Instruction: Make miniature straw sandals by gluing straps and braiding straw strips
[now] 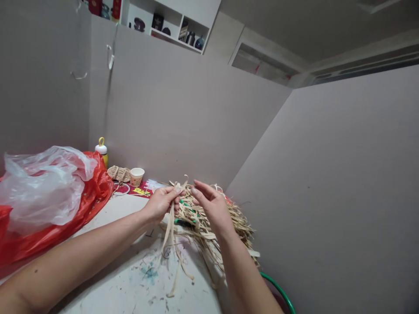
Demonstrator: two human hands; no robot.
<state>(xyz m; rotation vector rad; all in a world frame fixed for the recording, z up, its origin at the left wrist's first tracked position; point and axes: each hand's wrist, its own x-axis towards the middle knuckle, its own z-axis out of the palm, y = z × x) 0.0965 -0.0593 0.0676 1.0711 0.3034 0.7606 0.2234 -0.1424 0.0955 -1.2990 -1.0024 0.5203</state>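
Note:
In the middle of the head view, my left hand pinches a small bunch of pale dried straw strips between thumb and fingers. Their long ends hang down towards the table, and short tips stick up above the fingers. Just right of it, my right hand is raised with thumb and fingers apart, holding nothing that I can see. Behind and below both hands lies a heap of dried straw. A green and black handle shows among the straw; the rest of that tool is hidden.
Red plastic bags and a clear bag fill the table's left side. Further back stand a yellow bottle, a woven straw sole and a paper cup. The white table is stained. A green rim shows lower right.

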